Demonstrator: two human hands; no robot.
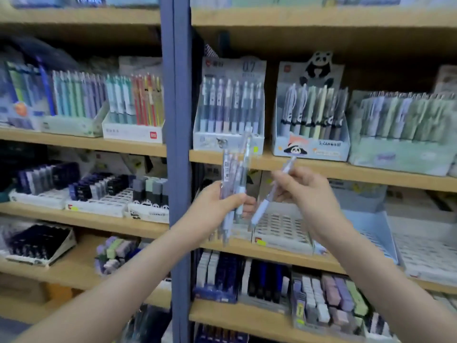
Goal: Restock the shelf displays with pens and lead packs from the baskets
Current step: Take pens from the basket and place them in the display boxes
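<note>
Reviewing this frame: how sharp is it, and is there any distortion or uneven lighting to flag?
Head view: soft throughout, print on the panda display box unreadable; the bundle of pens in the left hand and the single pen in the right hand look smeared; wide-angle distortion tilts and bows the shelf boards; lighting even, shadow under the top shelf.

Soft, fairly bright light falls from above. Deep shadow sits under each shelf board point(321, 17), darkest behind the display boxes point(228, 143). The whole frame is soft; the bundle of pens point(233, 174) in the left hand point(217, 204) and the single pen point(261, 209) in the right hand point(311, 194) smear with motion blur. Shelf lines bow toward the edges.
</note>
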